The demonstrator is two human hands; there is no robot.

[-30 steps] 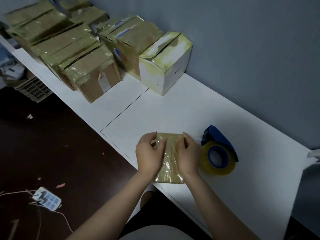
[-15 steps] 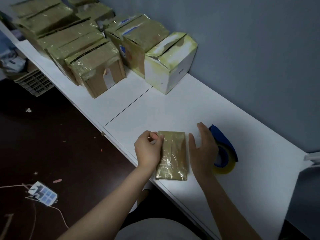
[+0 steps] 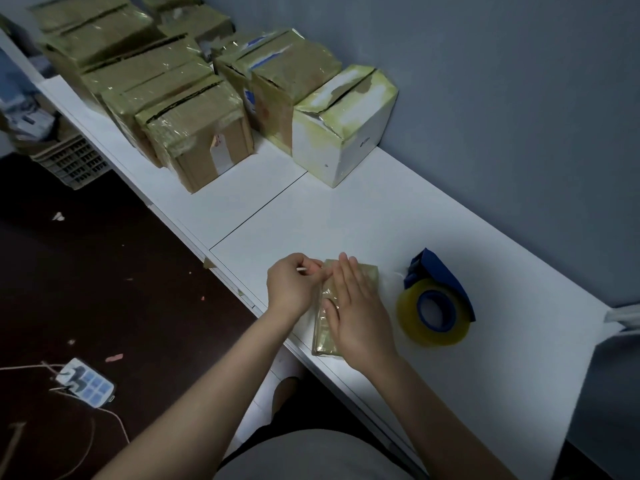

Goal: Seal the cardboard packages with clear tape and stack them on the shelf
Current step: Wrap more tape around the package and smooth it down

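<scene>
My right hand (image 3: 356,306) lies flat on the taped package (image 3: 367,276); left hand (image 3: 292,285) pinches its nine-o'clock edge. Probably light, slick: grip sides.

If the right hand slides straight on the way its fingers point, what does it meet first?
Probably the white box. The right hand lies flat on the package, fingers pointing away from the person; beyond them is bare table, then that box. The exact line is hard to judge.
</scene>
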